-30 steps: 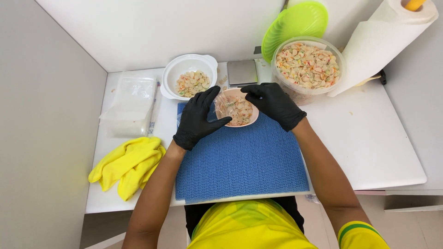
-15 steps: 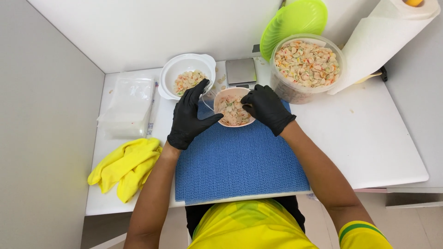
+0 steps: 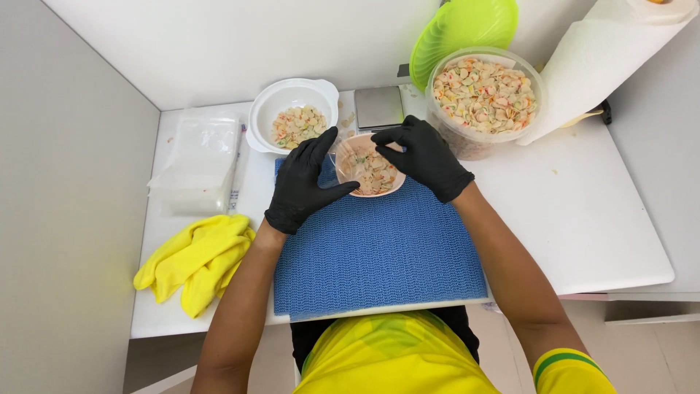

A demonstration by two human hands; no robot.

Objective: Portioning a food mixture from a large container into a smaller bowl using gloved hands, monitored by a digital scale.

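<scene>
Both hands wear black gloves and frame a small pink bowl [image 3: 370,172] of pale, speckled shell-shaped pieces at the far edge of a blue mat [image 3: 379,252]. My left hand [image 3: 305,182] has its fingers spread, with the thumb against the bowl's left side. My right hand [image 3: 423,155] curls over the bowl's right rim, its fingertips pinching at the rim. A clear film seems to cover the bowl; I cannot tell for sure.
A white handled bowl [image 3: 290,115] with more pieces stands behind left, a small grey scale [image 3: 378,107] behind the bowl. A big clear tub [image 3: 484,98] of pieces, green lid [image 3: 461,29], paper roll [image 3: 605,62] at right. Plastic bags [image 3: 195,164] and yellow cloth [image 3: 195,259] at left.
Both hands and the pink bowl have shifted slightly away from me on the mat. The right fingers have moved onto the bowl's rim.
</scene>
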